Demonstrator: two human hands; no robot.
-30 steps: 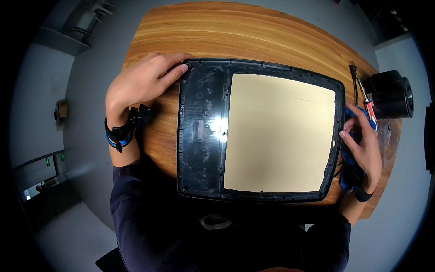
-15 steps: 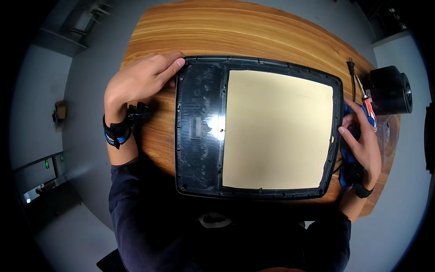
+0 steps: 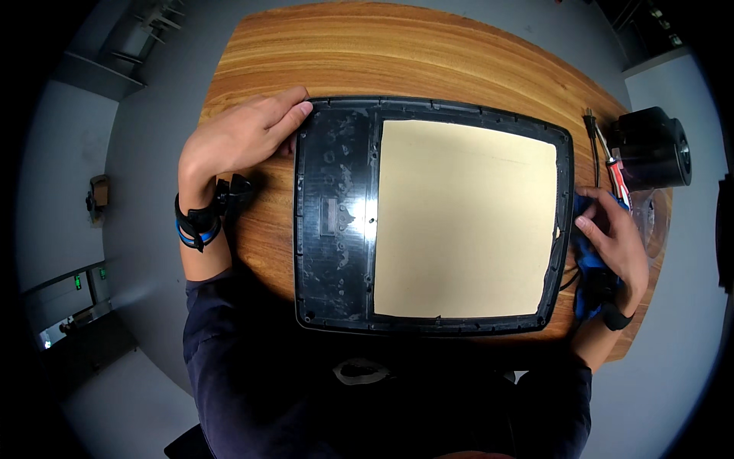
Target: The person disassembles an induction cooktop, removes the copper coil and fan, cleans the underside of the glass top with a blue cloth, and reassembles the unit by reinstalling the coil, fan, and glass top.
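One black panel (image 3: 336, 222), flat on the wooden table (image 3: 397, 53), centre of frame. One tan square sheet (image 3: 465, 218) fills its right part; the bare black strip runs down its left side. Long axis roughly left-right in frame, slightly rotated: right end sits a bit lower than the left. Lower edge hangs close to my torso.

My left hand (image 3: 237, 141), upper left of frame: fingers loosely curled, fingertips resting on the panel's upper left corner, not wrapped around anything. One wristband on that wrist (image 3: 195, 226).

My right hand (image 3: 615, 245), right edge of frame: fingers bent against the panel's right rim, with blue cloth (image 3: 585, 264) under the palm. Can't tell if it's clamping the cloth or just pressing on it.

One screwdriver (image 3: 615, 176) with red handle, just above my right hand, lying near-vertical in frame. One black cylindrical object (image 3: 650, 149) at upper right, touching the table edge; kind unclear. One thin cable (image 3: 595, 149) beside it, partly hidden by the panel.

Table's lower edge is hidden by my body.
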